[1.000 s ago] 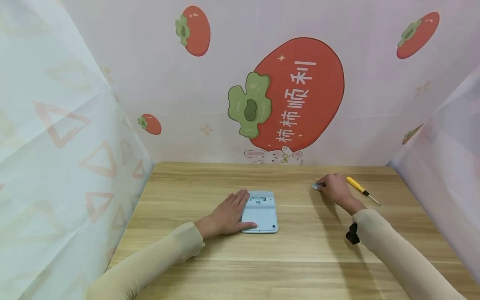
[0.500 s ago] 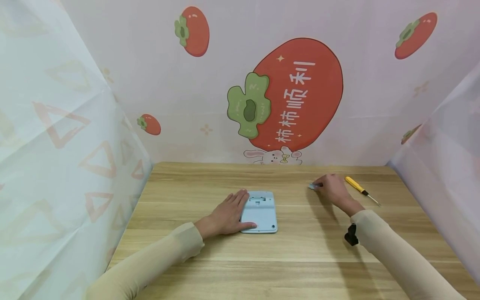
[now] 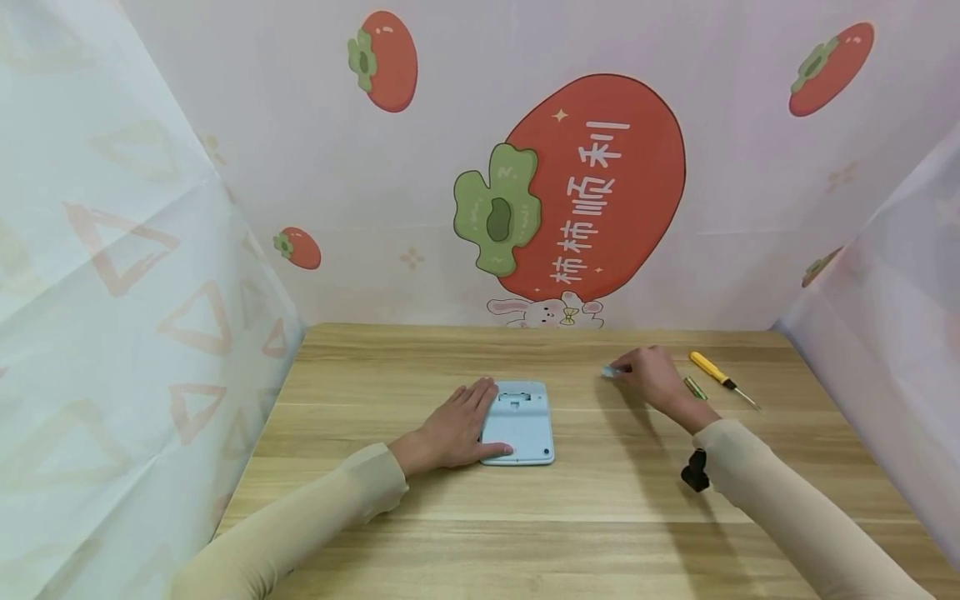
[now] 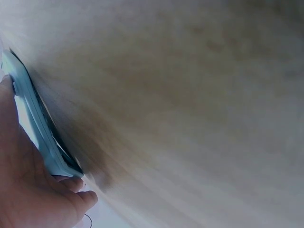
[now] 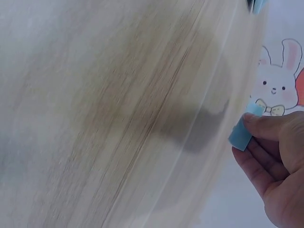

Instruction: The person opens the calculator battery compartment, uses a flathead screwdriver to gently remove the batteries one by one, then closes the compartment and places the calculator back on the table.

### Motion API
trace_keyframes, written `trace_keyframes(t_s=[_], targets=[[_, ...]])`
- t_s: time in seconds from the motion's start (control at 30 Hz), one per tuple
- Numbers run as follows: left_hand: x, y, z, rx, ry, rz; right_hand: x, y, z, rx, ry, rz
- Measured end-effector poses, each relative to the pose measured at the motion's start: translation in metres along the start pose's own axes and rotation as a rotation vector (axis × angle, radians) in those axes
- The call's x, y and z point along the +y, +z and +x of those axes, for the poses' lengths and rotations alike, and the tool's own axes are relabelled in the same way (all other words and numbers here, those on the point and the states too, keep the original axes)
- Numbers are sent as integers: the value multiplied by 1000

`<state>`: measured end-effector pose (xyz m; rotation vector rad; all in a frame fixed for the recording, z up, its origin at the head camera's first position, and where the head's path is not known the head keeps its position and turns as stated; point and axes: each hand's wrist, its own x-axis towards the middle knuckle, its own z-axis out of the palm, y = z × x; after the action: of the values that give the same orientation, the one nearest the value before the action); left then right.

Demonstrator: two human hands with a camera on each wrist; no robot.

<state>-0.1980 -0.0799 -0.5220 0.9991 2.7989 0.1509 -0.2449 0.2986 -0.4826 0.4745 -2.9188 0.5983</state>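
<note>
A light-blue device, shaped like a calculator, lies back side up on the table, its small battery compartment uncovered near the top. My left hand rests along its left side with the fingers straight and the thumb across its lower back; the left wrist view shows the device's edge beside that hand. To the right, just above the table, my right hand pinches a small light-blue battery cover between thumb and fingers. A green battery lies on the table beside the right hand.
A yellow-handled screwdriver lies right of the battery, its tip toward the lower right. The wooden table meets a back wall with printed persimmons, and white sheets stand at both sides.
My right hand has moved left with the battery cover, and the green battery it was hiding now shows. The left hand and the device have stayed in place.
</note>
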Motion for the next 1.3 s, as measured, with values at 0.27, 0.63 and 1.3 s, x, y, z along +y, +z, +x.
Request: trace_keyframes(t_s=[0.27, 0.63, 1.3], targets=[[1, -2, 0, -10, 2, -7, -10, 3, 1, 14, -39, 14], [1, -3, 0, -13, 1, 0, -27, 6, 0, 30, -71, 38], [1, -3, -1, -22, -11, -12, -63, 9, 1, 40, -167, 65]])
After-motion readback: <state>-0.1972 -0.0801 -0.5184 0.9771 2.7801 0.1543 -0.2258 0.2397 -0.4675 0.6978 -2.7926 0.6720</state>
